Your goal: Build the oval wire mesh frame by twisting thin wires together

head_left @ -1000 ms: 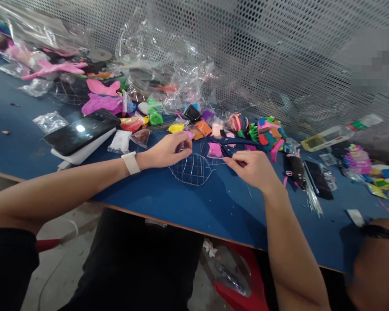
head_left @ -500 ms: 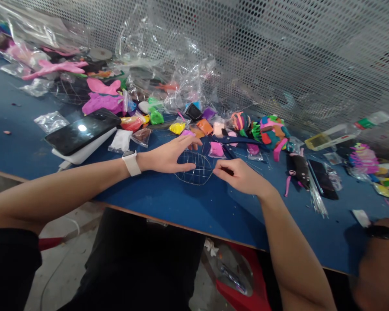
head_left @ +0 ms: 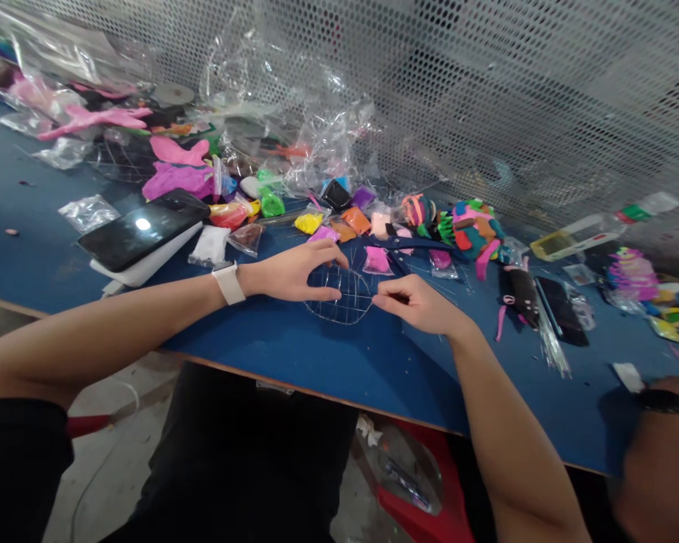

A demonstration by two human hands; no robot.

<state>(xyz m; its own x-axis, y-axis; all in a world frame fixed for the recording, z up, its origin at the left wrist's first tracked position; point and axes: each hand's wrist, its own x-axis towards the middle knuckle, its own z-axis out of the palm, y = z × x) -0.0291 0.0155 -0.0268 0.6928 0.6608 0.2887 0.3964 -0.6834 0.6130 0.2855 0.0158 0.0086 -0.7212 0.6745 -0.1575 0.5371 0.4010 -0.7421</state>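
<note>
Wire mesh frame: flat on the blue table, near its front edge, between the two hands. Outline was rounded, drawing in to a point at the right end; thin wires crossed inside it.

Left hand: palm down over the left part of the frame, thumb and fingers spread apart, thumb tip above the mesh. Contact of the fingertips with the wire could not be told. A watch with a white band was on that wrist.

Right hand: thumb and forefinger pinched together on the frame's right end, other fingers curled in.

Behind the frame lay a bagged pink piece, a tool with dark blue handles, and small packets, including a yellow one and an orange one. To the left, a black phone rested on a white object. A multicoloured figure stood to the right of the tool; farther right lay a clear bottle. Another person's wrist with a dark band showed at the right edge.
</note>
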